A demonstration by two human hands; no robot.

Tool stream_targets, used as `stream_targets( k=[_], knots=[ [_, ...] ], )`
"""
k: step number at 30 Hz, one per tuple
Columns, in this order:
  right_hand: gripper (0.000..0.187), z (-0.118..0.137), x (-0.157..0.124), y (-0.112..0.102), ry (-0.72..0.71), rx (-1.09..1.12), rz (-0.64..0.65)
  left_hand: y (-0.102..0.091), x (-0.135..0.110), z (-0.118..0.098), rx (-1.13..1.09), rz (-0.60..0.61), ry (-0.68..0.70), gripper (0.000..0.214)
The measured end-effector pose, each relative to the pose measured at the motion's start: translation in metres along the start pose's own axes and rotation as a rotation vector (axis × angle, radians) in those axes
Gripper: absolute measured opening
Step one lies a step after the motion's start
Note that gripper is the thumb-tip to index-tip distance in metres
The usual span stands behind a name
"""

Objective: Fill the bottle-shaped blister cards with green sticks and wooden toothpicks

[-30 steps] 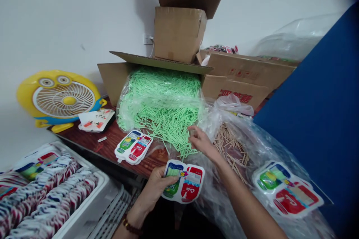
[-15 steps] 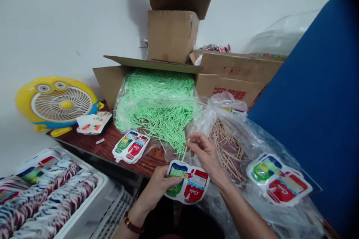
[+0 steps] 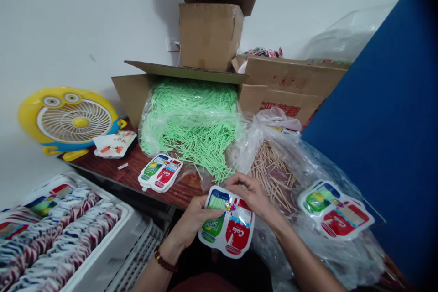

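Note:
My left hand (image 3: 192, 222) grips a flat, shaped plastic pouch (image 3: 227, 223) by its left edge, thumb across the front. The pouch has a green Sprite half and a red Cola half, and pale green sticks show through the window on the green half. At the pouch's top edge, the curled fingers of my right hand (image 3: 251, 194) are closed; what they hold is hidden. Just beyond lies a heap of thin green sticks (image 3: 198, 141), spilling from a clear bag in an open carton (image 3: 133, 96).
Similar pouches (image 3: 160, 172) lie on the dark wooden table, with another pouch (image 3: 337, 210) at right on clear plastic. Brown sticks (image 3: 272, 175) lie beside the heap. A white crate (image 3: 125, 219) holds rows of pouches at left. A yellow fan (image 3: 80, 121) and blue panel (image 3: 372, 114) flank the table.
My right hand has come down from the green heap to the pouch's top edge. The green stick it pinched no longer shows. The pouch is tilted more toward the camera.

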State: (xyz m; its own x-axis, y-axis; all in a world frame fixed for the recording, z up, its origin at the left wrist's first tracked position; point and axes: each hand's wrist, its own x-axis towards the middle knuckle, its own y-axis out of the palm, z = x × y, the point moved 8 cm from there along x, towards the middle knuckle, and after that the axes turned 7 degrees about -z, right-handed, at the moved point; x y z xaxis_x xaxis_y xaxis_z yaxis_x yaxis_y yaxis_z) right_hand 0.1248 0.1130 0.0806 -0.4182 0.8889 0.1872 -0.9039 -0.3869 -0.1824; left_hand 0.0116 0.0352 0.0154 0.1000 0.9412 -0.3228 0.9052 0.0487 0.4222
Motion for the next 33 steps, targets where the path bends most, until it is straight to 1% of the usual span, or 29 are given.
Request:
stream_targets(
  k=[3,7,9,10,14,18,22,25,27,31,33],
  knots=[
    [0.016,0.007,-0.005,0.003,-0.088,-0.070,0.083,-0.001,0.000,0.004,0.016,-0.005,-0.018,0.027],
    [0.027,0.000,-0.012,0.012,-0.017,-0.066,0.279,0.001,0.002,0.012,0.041,0.005,-0.047,0.029],
    [0.028,-0.003,-0.015,0.014,0.006,-0.050,0.345,0.002,0.004,0.016,0.048,0.001,-0.048,0.029],
    [0.029,-0.004,-0.016,0.013,0.014,-0.044,0.349,0.002,0.005,0.017,0.050,-0.001,-0.045,0.029],
    [0.030,-0.012,-0.015,0.008,0.037,-0.026,0.267,0.006,0.007,0.020,0.062,0.016,-0.043,0.029],
    [0.034,-0.021,-0.017,0.015,0.077,0.034,0.329,0.007,0.008,0.021,0.065,0.021,-0.048,0.031],
    [0.033,-0.022,-0.014,0.015,0.059,0.058,0.283,0.008,0.007,0.023,0.062,0.019,-0.073,0.031],
    [0.037,-0.027,-0.016,0.022,0.113,0.096,0.343,0.010,0.007,0.023,0.073,0.027,-0.085,0.030],
    [0.039,-0.030,-0.018,0.024,0.125,0.099,0.372,0.010,0.007,0.024,0.070,0.032,-0.091,0.030],
    [0.034,-0.027,-0.015,0.012,0.055,0.024,0.306,0.006,0.008,0.026,0.061,0.006,-0.099,0.029],
    [0.034,-0.030,-0.015,0.008,0.056,-0.031,0.301,0.002,0.010,0.027,0.074,-0.022,-0.095,0.029]
  ],
)
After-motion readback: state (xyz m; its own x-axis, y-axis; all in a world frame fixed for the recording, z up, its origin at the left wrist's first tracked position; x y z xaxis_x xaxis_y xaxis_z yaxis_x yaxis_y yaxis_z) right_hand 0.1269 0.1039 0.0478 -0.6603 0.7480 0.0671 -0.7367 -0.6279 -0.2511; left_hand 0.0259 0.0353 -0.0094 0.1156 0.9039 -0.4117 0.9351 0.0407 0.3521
